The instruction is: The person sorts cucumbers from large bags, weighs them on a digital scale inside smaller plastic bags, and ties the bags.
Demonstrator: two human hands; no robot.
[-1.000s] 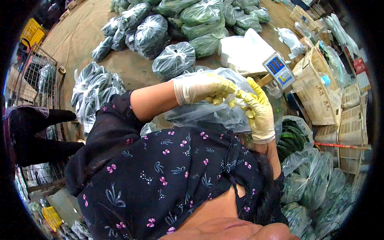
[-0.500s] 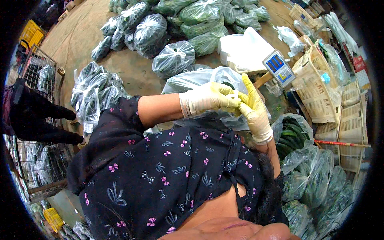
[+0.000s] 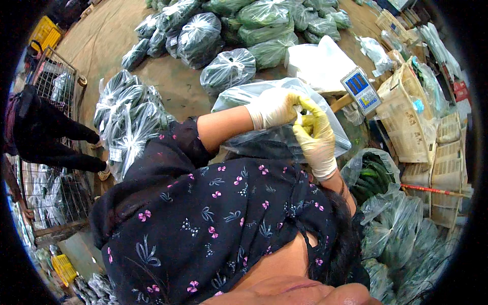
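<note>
Both my hands wear thin gloves, whitish at the cuffs and yellow at the fingers. A clear plastic bag point(image 3: 272, 142) spreads under them in front of my body, and a dark thing shows through it. My left hand point(image 3: 277, 108) comes in from the left, its fingers pinched on a small gathered white part of the bag's top. Close beside it on the right, my right hand point(image 3: 317, 136) has its fingers curled and pinches the same gathered part. Exactly how the plastic is twisted or tied between the fingertips is too small to make out.
Beyond lies a pile of filled clear bags point(image 3: 267, 25). More bags point(image 3: 129, 124) sit at left, near a person point(image 3: 48, 129) and a wire cage cart point(image 3: 53, 203). At right are a scale display point(image 3: 361, 91), cream crates point(image 3: 406, 114) and an open bag of cucumbers point(image 3: 373, 178).
My left hand has shifted slightly right and up. My right hand's fingers, stretched upward before, are now curled in toward the left fingertips. The view has shifted a little.
</note>
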